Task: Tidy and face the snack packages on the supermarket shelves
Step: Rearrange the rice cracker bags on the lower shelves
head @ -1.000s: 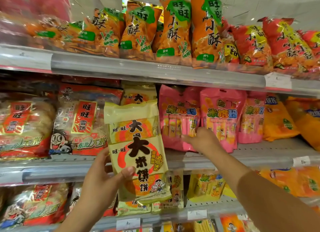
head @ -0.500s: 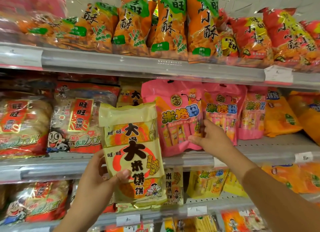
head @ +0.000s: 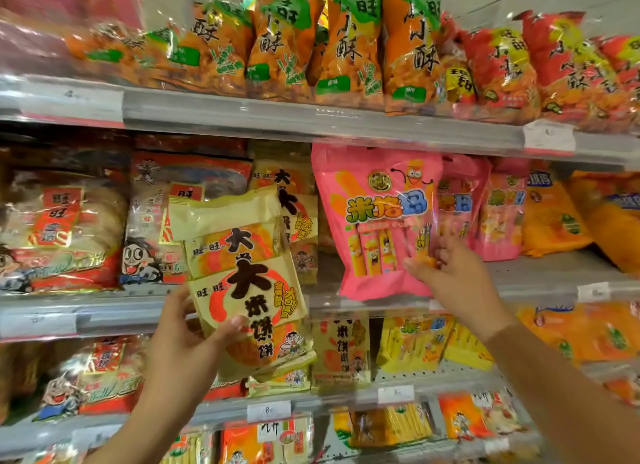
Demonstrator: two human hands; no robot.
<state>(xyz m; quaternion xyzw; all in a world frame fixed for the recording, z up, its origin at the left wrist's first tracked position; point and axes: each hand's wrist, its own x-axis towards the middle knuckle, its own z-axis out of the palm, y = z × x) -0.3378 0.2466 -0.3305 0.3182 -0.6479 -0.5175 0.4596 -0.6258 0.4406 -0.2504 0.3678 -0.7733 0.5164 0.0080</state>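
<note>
Shop shelves full of snack bags fill the whole view, row over row. Just in front of the middle shelf (head: 381, 306), the left hand (head: 180, 352) grips a yellow bag (head: 246, 283) near its bottom, with the thumb on the front and the fingers behind. That bag is tipped a little and off the shelf, likely so it can be put back straight with the other yellow bags (head: 294, 200) just behind and above the hand. It has big dark letters, an orange circle and a small cartoon child at the bottom.

To the right, the right hand (head: 453, 283) pinches the lower right edge of a pink bag (head: 377, 221). Its bottom sits at the shelf's front edge. The hand seems to be pulling it forward so its front faces out. This bag is bright pink, puffy and smooth, with yellow sticks with funny faces. More pink bags (head: 460, 204) stand just behind it, above the right hand.
</note>
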